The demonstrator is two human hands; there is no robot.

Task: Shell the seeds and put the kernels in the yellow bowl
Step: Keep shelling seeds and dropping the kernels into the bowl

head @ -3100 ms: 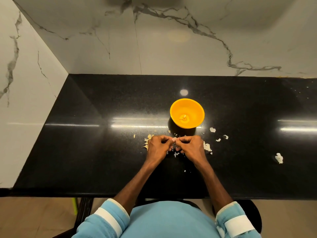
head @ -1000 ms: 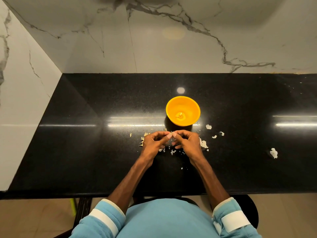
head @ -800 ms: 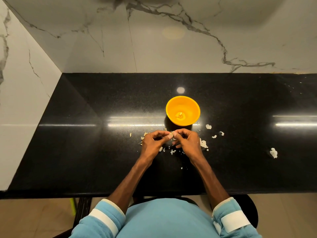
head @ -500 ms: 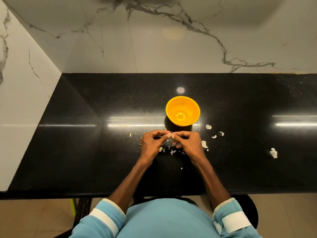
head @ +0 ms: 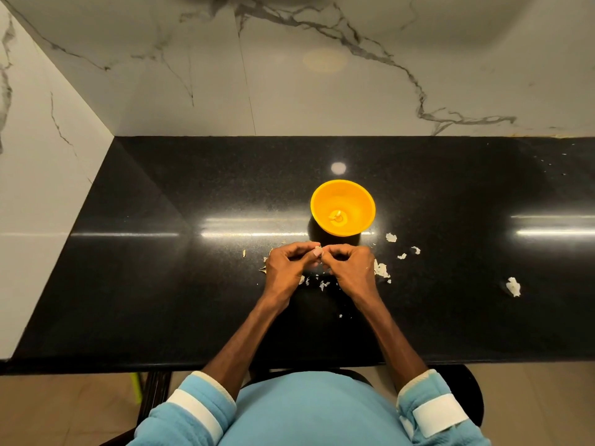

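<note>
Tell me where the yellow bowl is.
In the head view the yellow bowl stands mid-way along the counter, just beyond the left hand and right hand, with shell bits to its right.

The seed (head: 318, 251) I am working on is a small pale piece, pinched between the fingertips of my left grip (head: 286, 268) and my right grip (head: 351, 268), just below the middle of the frame. My fingers hide most of it. The yellow bowl (head: 359, 201) stands upright on the black bench (head: 193, 284) just above the seed in the picture. It is round, glossy and narrows toward its base. A few pale kernels (head: 337, 216) lie at the bottom centre of it. Whitish shell pieces (head: 381, 270) lie scattered on the bench around both grips, and one larger scrap (head: 513, 286) lies well apart at the right of the frame.
</note>
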